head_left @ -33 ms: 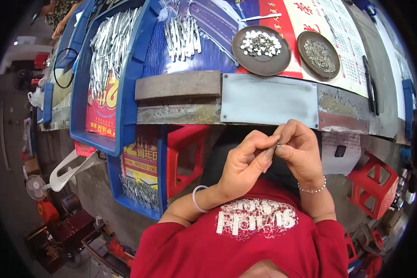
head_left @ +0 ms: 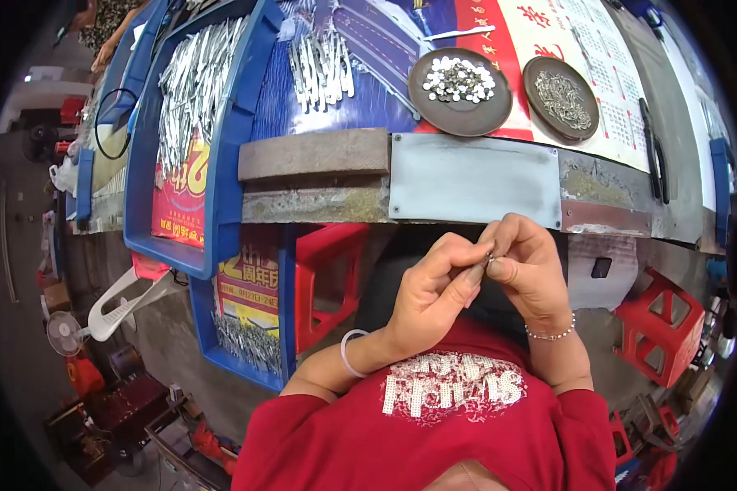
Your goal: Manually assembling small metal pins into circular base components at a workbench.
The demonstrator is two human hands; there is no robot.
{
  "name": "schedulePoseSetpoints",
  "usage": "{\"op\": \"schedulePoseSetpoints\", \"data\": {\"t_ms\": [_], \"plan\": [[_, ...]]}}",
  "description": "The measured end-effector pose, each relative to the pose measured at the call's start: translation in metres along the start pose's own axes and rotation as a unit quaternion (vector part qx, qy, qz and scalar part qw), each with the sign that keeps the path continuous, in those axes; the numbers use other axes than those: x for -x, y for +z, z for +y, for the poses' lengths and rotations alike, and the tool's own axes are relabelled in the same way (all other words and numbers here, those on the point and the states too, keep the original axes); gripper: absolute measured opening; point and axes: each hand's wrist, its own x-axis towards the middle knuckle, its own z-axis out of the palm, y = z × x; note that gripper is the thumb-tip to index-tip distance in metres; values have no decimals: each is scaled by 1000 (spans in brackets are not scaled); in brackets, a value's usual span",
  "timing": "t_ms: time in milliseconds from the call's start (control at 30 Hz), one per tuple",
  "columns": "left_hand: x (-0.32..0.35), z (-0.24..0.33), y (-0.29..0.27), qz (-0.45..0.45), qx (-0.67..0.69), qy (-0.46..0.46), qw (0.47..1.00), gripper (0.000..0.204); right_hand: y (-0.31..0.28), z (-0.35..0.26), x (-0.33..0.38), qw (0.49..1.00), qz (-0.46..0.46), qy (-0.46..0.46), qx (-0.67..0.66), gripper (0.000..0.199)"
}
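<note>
In front of my chest, just off the table's edge, my left hand (head_left: 438, 286) and my right hand (head_left: 534, 270) meet fingertip to fingertip. Both are closed in a pinch around a tiny dark metal piece (head_left: 490, 258), mostly hidden by the fingers, its kind too small to make out. Beyond them on the table stands a dark round dish (head_left: 432, 117) of small white and dark metal discs. Right of it, a second dark dish (head_left: 542, 112) holds many thin, small metal pieces. A loose pile of slim silver metal strips (head_left: 321, 72) lies farther left.
A blue crate (head_left: 225, 209) of long metal strips juts over the table's left edge; a lower blue crate (head_left: 282, 360) stands beneath. Wooden block (head_left: 315, 154) and pale metal plate (head_left: 475, 178) line the front edge. Red stools (head_left: 667, 327) stand at both sides.
</note>
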Motion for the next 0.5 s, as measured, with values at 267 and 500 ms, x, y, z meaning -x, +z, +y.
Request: {"op": "schedulePoseSetpoints", "data": {"t_ms": [267, 500], "plan": [[-2, -1, 6, 58, -187, 134, 971, 33, 23, 1, 0, 981, 58, -139, 121, 7], [0, 4, 9, 63, -327, 232, 914, 32, 37, -3, 10, 882, 89, -318, 337, 11]]}}
